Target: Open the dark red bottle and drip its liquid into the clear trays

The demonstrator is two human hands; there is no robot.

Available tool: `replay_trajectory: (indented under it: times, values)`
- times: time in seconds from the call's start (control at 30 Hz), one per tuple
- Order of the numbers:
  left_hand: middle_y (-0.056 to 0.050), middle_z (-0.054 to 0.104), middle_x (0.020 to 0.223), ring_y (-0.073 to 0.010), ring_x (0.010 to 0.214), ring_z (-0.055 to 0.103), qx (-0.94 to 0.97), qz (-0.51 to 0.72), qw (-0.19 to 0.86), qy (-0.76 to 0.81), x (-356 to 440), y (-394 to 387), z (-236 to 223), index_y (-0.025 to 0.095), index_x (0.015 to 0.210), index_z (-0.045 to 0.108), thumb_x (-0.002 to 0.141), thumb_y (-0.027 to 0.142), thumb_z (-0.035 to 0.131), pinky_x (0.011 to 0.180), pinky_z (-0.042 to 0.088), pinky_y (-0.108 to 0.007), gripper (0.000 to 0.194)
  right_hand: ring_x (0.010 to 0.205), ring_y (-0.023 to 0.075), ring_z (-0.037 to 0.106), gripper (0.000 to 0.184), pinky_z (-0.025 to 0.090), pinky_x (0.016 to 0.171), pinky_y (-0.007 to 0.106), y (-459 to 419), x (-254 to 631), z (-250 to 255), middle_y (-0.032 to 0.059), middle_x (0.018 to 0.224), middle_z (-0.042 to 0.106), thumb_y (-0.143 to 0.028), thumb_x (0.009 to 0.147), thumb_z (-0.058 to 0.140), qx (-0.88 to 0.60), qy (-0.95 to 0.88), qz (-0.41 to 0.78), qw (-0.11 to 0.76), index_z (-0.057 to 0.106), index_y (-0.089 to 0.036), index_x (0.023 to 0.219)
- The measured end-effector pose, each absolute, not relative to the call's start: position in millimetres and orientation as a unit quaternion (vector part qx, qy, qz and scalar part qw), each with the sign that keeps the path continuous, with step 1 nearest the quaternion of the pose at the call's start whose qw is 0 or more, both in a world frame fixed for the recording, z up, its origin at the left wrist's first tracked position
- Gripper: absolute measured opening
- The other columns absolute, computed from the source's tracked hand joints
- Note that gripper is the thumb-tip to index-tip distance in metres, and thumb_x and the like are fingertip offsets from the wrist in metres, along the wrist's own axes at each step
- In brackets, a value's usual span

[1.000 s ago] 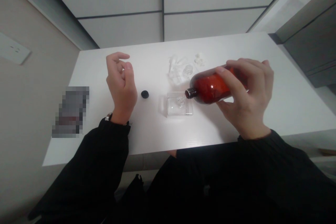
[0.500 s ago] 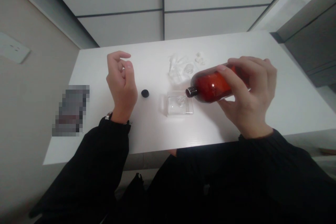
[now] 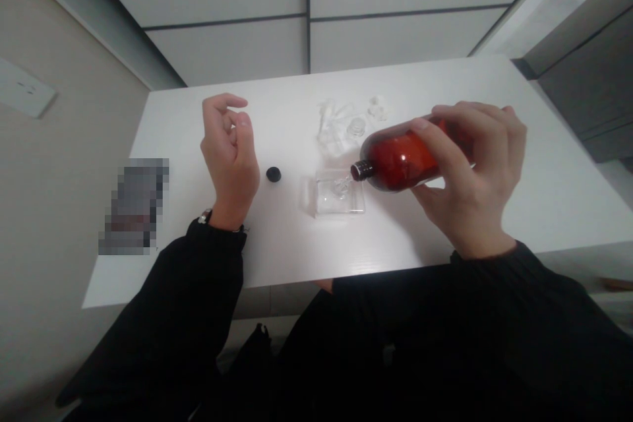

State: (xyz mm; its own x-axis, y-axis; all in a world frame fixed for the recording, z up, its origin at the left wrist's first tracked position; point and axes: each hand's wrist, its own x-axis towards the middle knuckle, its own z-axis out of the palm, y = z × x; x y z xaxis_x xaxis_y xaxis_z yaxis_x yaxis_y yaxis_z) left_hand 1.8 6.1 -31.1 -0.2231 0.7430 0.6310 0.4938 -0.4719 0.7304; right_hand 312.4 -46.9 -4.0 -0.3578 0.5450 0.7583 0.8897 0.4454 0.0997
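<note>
My right hand (image 3: 469, 175) grips an amber-red bottle (image 3: 395, 161), tipped almost flat with its open dark neck pointing left over a small clear square bottle (image 3: 339, 194) that stands on the white table (image 3: 297, 244). My left hand (image 3: 228, 151) is raised over the table's left part, fingers loosely curled and holding nothing. A small black cap (image 3: 273, 174) lies on the table just right of my left hand.
Several small clear containers and white caps (image 3: 349, 120) sit behind the square bottle. A blurred dark object (image 3: 134, 206) lies at the table's left edge. A wall with a socket plate (image 3: 24, 89) runs along the left.
The bottle in my right hand has lifted slightly and moved a little right, its neck rising above the clear bottle. My left hand has stayed in place.
</note>
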Motion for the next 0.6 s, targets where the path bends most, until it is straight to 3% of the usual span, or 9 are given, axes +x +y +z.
replay_trajectory:
  times: [0.33,0.6]
  values:
    - [0.004,0.035,0.066,-0.0162,0.055,0.034,0.623,0.600,0.098,0.493,2,6,-31,0.031,0.109,0.059,0.108,0.057,0.051,0.058,0.022,-0.037,0.028,0.128,0.0316,0.066,0.063,0.051,0.111,0.062,-47,313,-4,0.0040,0.139,0.064,-0.027,0.100,0.055,-0.455,-0.783,-0.256,0.338,0.041,-0.047,0.158]
    - [0.004,0.035,0.068,-0.0132,0.055,0.034,0.633,0.598,0.093,0.483,0,8,-33,0.026,0.111,0.059,0.110,0.054,0.050,0.057,0.021,-0.036,0.029,0.126,0.0302,0.064,0.062,0.051,0.110,0.061,-37,320,-12,0.0080,0.138,0.065,-0.023,0.094,0.062,-0.394,-0.790,-0.292,0.369,0.053,-0.031,0.154]
